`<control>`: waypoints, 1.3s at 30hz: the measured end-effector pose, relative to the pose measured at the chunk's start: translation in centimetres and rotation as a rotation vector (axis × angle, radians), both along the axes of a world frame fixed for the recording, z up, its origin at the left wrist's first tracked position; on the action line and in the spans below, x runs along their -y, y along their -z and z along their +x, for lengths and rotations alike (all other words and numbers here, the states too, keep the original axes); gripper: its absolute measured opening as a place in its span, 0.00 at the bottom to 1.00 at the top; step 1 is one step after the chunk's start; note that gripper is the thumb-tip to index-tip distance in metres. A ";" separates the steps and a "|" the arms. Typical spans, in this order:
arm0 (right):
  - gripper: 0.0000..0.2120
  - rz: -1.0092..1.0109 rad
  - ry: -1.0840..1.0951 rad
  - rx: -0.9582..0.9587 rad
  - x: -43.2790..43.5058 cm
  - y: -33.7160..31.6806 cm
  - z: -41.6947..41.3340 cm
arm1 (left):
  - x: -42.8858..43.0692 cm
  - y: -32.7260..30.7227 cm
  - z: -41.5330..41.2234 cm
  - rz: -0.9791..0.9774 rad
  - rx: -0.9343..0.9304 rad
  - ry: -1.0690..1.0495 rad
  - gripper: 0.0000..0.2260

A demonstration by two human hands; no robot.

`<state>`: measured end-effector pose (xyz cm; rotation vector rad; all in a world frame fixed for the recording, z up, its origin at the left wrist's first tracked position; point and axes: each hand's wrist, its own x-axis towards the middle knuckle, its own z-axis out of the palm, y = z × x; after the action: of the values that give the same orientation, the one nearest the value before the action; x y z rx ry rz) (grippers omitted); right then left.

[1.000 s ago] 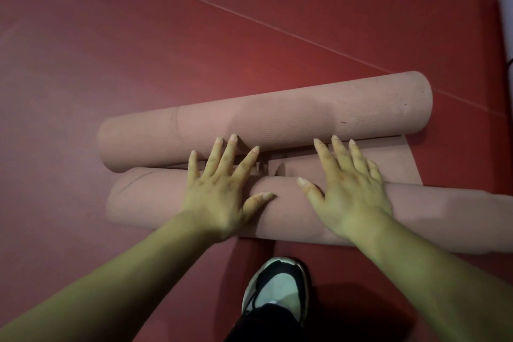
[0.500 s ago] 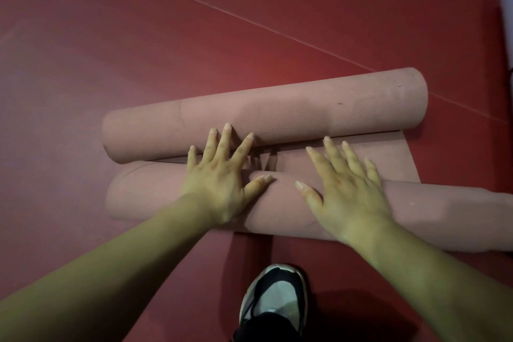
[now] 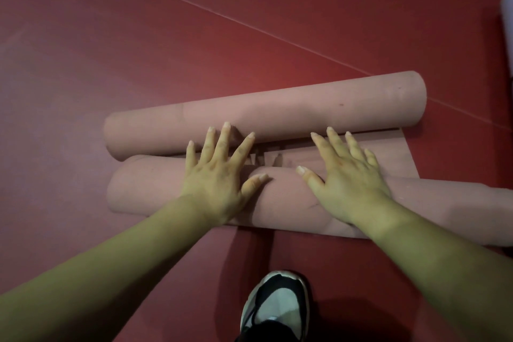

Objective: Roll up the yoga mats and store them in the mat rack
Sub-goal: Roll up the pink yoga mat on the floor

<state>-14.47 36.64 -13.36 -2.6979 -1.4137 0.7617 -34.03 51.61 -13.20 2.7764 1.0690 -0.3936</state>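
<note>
Near dusty-pink roll of ribbed foam yoga mat (image 3: 283, 200) sits a shade closer to the far dusty-pink rolled yoga mat (image 3: 277, 114) than a second ago. The flat strip of pink mat (image 3: 397, 153) between them is narrower. Both hands have crept forward with the roll.

Left to right:
- Dark red floor (image 3: 111, 36) with a thin pale seam line (image 3: 249, 25) crossing diagonally. Both rolls lie on it, across the view, the far one angled up at its right end.
- Left hand (image 3: 219, 183): palm down on top of the near roll, fingers straight and spread, gripping nothing. Its longest fingertips lie against the far roll's lower flank.
- Small crumpled patch of mat (image 3: 266, 158) in the gap between the hands.
- Black-and-white shoe (image 3: 277, 305) on the floor, nearer than the rolls.
- Right hand (image 3: 347, 180): same flat press on the near roll, fingers splayed out over the flat strip.
- Near roll runs out of frame at right.
- Pale lilac object (image 3: 508, 22) cropped at the right edge, well apart from the rolls; possibly another mat, too little shows to tell.
</note>
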 end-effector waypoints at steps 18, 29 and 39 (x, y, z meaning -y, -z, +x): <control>0.41 -0.016 -0.194 0.056 0.9 -1.0 0.0 | -4.9 -0.1 4.0 -0.132 -0.074 -0.038 0.42; 0.43 -0.028 -0.179 0.024 -1.1 -0.7 1.9 | -4.2 -0.8 2.4 -0.044 -0.014 0.100 0.44; 0.52 -0.050 -0.328 -0.020 -1.2 -1.6 2.8 | -5.2 -1.1 0.1 -0.029 -0.118 0.364 0.58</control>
<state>-11.65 37.86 -11.72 -2.5136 -1.8835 0.8439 -33.92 56.86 -12.10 2.9501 0.5641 -0.6147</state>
